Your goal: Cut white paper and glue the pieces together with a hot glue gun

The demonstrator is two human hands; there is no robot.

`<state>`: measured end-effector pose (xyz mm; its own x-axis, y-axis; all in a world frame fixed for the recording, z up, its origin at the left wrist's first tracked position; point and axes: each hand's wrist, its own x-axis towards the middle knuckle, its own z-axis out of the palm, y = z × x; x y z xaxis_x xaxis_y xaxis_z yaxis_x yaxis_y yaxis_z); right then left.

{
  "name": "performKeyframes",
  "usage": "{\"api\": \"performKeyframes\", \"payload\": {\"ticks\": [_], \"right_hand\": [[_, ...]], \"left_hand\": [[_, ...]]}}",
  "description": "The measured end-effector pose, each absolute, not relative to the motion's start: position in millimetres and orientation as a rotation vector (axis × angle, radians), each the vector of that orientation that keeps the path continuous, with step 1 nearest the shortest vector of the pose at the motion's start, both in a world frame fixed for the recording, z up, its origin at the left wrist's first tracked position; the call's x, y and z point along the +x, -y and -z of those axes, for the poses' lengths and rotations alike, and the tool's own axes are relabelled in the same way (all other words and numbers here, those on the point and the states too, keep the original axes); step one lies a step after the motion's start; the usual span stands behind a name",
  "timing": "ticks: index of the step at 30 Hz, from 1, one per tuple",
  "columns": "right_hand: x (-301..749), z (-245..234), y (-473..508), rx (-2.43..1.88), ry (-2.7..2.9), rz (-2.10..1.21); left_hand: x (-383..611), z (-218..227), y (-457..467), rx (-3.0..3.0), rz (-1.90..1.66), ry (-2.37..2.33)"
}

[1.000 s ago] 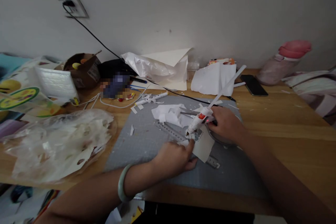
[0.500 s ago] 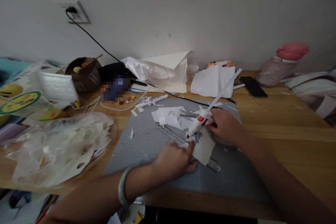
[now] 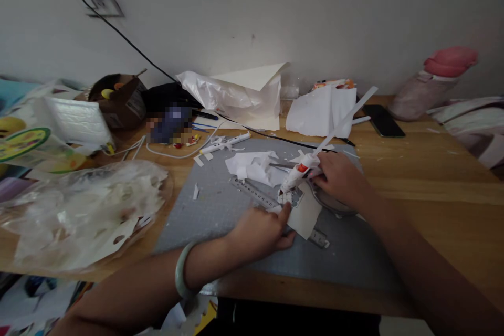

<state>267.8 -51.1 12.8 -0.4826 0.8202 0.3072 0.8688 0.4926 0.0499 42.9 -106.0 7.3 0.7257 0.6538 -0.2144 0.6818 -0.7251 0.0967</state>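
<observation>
My right hand (image 3: 340,176) is wrapped around a white hot glue gun (image 3: 293,177), with a long translucent glue stick (image 3: 346,118) poking out of its back end. The gun tilts down so that its nozzle is at a small white piece (image 3: 284,198). Against that piece rests the outstretched index finger of my left hand (image 3: 262,231), thumb apart and other fingers curled. Under the work lie a white card (image 3: 306,218) and a metal ruler (image 3: 255,193), both partly covered. A round, dark-rimmed object (image 3: 334,205) sits beneath my right hand, its kind unclear.
Torn white paper (image 3: 252,166) lies on the grey cutting mat (image 3: 220,215). A black cord (image 3: 271,140) crosses behind. Left is a clear plastic bag (image 3: 86,210) of scraps; right, a phone (image 3: 381,121) and a pink-capped bottle (image 3: 421,92).
The camera view has shifted slightly. The glue gun and its stick lean a little further right, and the nozzle remains by the small white piece. Both hands keep nearly the same pose.
</observation>
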Motion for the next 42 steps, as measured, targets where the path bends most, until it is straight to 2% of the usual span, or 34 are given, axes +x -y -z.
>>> {"api": "performKeyframes", "payload": {"ticks": [10,17,33,42], "right_hand": [[266.9,-15.1,51.6,-1.477,2.487,0.344],[269.1,-17.1,51.9,-1.354,2.488,0.457],[274.8,-21.5,52.9,-1.485,2.485,0.362],[274.9,-24.8,54.8,-1.415,2.53,0.412]], "left_hand": [[44.1,-8.6,106.7,2.76,0.259,-1.097],[44.9,-11.8,106.1,2.736,0.269,-1.091],[45.1,-10.3,106.3,2.714,0.239,-1.109],[45.5,-11.8,106.6,2.715,0.252,-1.113]]}}
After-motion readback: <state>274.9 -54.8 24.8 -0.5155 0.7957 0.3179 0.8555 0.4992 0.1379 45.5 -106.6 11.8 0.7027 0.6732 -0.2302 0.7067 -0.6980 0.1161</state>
